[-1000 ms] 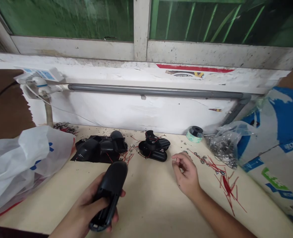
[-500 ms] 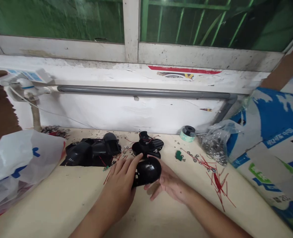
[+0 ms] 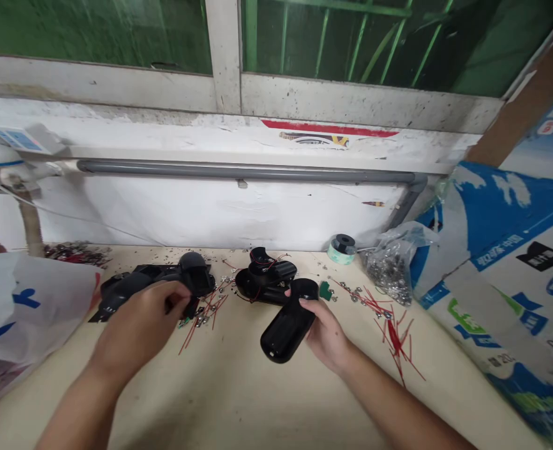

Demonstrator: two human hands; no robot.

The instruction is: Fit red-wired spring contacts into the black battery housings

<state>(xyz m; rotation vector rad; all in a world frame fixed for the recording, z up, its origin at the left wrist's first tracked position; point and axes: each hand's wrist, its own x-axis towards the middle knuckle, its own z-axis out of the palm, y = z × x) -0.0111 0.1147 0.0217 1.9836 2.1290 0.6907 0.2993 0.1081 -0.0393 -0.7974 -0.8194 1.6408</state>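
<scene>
Presently we hold one black plastic housing in our right hand, fingers clenched around its far end. The housing is elongated, rounded at both ends, and tilts down and to the left, lifted just above the bench near its centre.

Our left hand reaches over the pile of black housings at the left. Its fingertips curl against the near edge of the pile; we cannot tell whether they grip a part or only touch it.

Between the two hands, loose red wires with metal contacts lie scattered on the bench. Just behind the held housing sits a wired black assembly, with thin red leads running over it. A small green circuit board lies just beside our right fingers.

Further right, more red wires spread across the bench, near a clear bag of metal parts. A spool stands against the wall beside that bag. A blue-and-white printed sack fills the right edge, and a white plastic bag the left. A grey pipe runs along the wall under the window frame.
</scene>
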